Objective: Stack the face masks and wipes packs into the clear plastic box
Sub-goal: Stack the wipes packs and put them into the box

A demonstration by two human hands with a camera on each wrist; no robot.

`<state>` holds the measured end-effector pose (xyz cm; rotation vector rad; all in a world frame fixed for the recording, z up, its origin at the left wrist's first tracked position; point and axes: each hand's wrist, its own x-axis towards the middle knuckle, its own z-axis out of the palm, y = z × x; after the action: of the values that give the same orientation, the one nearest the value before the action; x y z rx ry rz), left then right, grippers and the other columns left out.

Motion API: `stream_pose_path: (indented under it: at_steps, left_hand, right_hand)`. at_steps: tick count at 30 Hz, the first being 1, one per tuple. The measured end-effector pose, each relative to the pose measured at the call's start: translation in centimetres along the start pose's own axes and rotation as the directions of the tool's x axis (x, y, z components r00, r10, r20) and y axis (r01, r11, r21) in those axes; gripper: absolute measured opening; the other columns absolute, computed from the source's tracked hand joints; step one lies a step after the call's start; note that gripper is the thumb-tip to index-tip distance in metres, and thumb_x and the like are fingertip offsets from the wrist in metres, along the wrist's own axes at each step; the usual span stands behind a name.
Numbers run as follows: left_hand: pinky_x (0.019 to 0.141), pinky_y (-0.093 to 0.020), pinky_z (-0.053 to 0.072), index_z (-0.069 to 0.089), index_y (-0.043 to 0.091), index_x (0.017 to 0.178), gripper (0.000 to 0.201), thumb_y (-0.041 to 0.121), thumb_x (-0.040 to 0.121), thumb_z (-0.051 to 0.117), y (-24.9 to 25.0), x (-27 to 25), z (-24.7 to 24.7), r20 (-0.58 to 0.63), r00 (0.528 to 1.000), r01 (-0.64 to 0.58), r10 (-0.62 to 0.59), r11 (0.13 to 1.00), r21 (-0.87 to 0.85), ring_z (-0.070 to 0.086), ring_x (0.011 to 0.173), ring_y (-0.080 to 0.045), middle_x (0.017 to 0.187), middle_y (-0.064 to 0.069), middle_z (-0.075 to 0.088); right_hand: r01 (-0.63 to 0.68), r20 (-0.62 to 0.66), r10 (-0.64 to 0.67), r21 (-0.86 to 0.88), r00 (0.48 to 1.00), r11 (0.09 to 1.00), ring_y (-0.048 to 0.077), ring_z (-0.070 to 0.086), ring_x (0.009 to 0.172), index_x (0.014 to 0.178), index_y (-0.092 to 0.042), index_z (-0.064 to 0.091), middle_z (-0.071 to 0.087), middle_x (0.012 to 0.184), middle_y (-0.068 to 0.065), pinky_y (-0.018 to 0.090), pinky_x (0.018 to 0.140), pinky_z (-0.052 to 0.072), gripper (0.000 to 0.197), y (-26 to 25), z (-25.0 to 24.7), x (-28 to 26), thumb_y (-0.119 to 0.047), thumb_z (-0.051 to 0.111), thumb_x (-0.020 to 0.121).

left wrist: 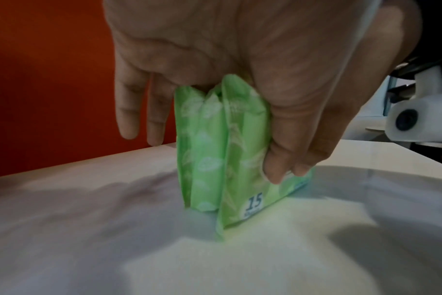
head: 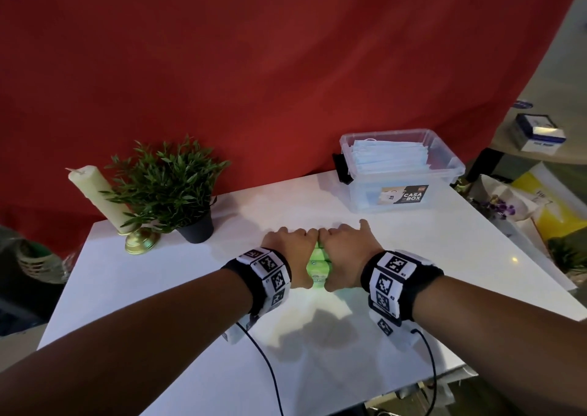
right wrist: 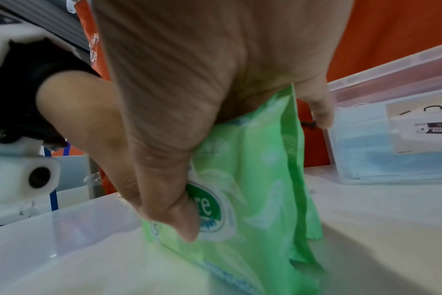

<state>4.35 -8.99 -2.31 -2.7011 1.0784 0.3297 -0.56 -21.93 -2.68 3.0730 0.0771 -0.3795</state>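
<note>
Where both hands point(head: 317, 252) meet, wipes packs point(head: 318, 268) between.

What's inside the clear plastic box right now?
The clear plastic box holds a stack of pale blue face masks, filling most of it. No green wipes packs show inside. Whatever lies under the masks is covered.

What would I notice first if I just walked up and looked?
Probably the two hands, left hand and right hand, squeezing bright green wipes packs together, on edge, mid-table. Behind hangs a big red cloth. At the far right corner sits the clear plastic box, blue face masks inside.
</note>
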Motion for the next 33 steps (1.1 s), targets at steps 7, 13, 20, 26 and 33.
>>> stream_pose_path:
  at_steps: [7,13,20,26,33]
  left_hand:
    - [0.077,-0.032,0.044,0.046,0.026,0.123,0.066,0.051,0.068,0.073,-0.4,2.1,-6.2,-0.082,0.996,-0.038,0.036,0.999,-0.018,0.062,0.103,-0.025,0.115,0.004,0.064]
    - [0.085,-0.038,0.053,0.045,0.026,0.124,0.074,0.05,0.062,0.077,-0.7,5.5,-14.3,-0.323,0.942,-0.006,-0.089,0.959,-0.282,0.065,0.102,-0.031,0.115,-0.005,0.063]
    - [0.078,-0.037,0.056,0.045,0.023,0.118,0.076,0.047,0.058,0.084,1.2,12.5,-17.9,-0.28,0.955,-0.006,-0.1,0.935,-0.354,0.065,0.087,-0.027,0.098,0.0,0.065]
    - [0.074,-0.032,0.054,0.042,0.018,0.124,0.088,0.045,0.055,0.09,2.5,17.9,-17.4,-0.151,0.983,0.012,-0.108,0.849,-0.529,0.065,0.092,-0.023,0.103,0.0,0.063]
    - [0.078,-0.045,0.062,0.062,0.017,0.107,0.077,0.084,0.073,0.046,3.8,21.8,-17.8,0.106,0.975,0.182,-0.194,0.433,-0.883,0.069,0.074,-0.027,0.089,-0.012,0.067]
  right_hand:
    - [0.033,-0.095,-0.026,0.075,0.995,0.997,0.02,0.055,0.076,0.111,-0.021,0.049,0.06,0.091,-0.006,0.028,0.064,0.044,0.06,3.8,-5.1,0.0,-0.049,0.073,0.064]
    - [-0.018,-0.265,0.035,0.067,0.963,0.998,0.024,0.061,0.08,0.104,-0.024,0.049,0.062,0.09,-0.006,0.032,0.067,0.051,0.06,11.2,-13.4,1.7,-0.052,0.071,0.056]
    - [-0.075,-0.235,0.068,-0.024,0.97,0.997,0.023,0.057,0.073,0.095,-0.027,0.046,0.054,0.077,-0.008,0.029,0.057,0.038,0.05,17.7,-16.1,4.2,-0.049,0.074,0.06]
    - [-0.073,-0.129,0.076,0.025,0.989,0.997,0.022,0.061,0.076,0.095,-0.026,0.049,0.059,0.08,-0.007,0.031,0.063,0.049,0.052,21.8,-14.5,6.4,-0.05,0.075,0.058]
    - [-0.006,0.063,0.0,0.09,0.998,0.996,0.013,0.062,0.074,0.125,-0.034,0.049,0.064,0.078,-0.011,0.027,0.062,0.048,0.074,24.7,-13.0,8.0,-0.047,0.078,0.058]
